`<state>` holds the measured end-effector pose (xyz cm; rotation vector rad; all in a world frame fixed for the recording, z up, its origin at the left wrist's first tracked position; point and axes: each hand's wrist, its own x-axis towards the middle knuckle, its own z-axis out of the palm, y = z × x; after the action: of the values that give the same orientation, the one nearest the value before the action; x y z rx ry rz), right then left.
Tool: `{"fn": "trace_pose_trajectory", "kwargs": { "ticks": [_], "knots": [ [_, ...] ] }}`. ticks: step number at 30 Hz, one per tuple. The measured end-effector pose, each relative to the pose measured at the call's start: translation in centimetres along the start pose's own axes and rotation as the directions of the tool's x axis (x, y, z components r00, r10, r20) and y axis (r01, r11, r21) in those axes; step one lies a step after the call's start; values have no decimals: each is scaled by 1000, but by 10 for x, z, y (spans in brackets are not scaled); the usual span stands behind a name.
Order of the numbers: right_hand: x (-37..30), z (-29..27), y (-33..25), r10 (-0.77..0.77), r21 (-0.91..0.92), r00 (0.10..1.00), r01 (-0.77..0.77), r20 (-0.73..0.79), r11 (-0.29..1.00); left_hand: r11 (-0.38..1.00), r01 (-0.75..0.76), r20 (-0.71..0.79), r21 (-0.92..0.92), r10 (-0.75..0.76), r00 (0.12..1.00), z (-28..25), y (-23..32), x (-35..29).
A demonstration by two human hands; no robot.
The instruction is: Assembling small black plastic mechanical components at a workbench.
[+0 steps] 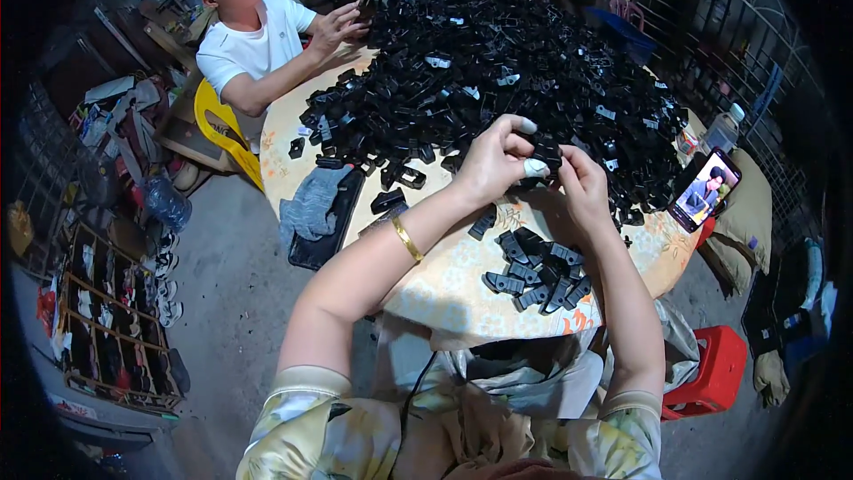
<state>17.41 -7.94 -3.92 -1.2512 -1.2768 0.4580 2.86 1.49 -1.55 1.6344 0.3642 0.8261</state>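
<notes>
Both my hands meet over the table, at the near edge of a big heap of black plastic parts. My left hand, with white coverings on fingertips and a gold bangle on the wrist, is closed round a black plastic part. From the other side, my right hand pinches the same part; its exact shape is partly hidden by fingers. Between my forearms lies a small pile of black clip-like pieces on the patterned tablecloth.
Across to the left a person in a white shirt holds a small item. A grey cloth lies on a black tray. A lit phone stands at the right edge, near a clear bottle. A red stool is below.
</notes>
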Motion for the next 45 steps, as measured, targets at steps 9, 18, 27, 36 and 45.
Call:
{"fn": "trace_pose_trajectory", "kwargs": {
  "ticks": [9,18,27,36,45],
  "knots": [
    [-7,10,-22,-336,-531,937,239,-93,813,987,30,-27,-158,-35,999,18,-6,-12],
    [-2,1,-13,-303,-241,952,301,32,922,898,94,-15,-429,-111,994,13,5,-13],
    [5,-3,5,-306,-499,928,371,211,783,674,-428,451,602,155,879,10,24,-48],
    [-3,-1,-1,-186,-651,910,397,370,648,663,-450,491,599,139,860,-3,43,-62],
    [-4,2,-13,-202,-550,950,302,236,779,457,60,4,888,-139,990,-82,-9,-6]
  ]
}}
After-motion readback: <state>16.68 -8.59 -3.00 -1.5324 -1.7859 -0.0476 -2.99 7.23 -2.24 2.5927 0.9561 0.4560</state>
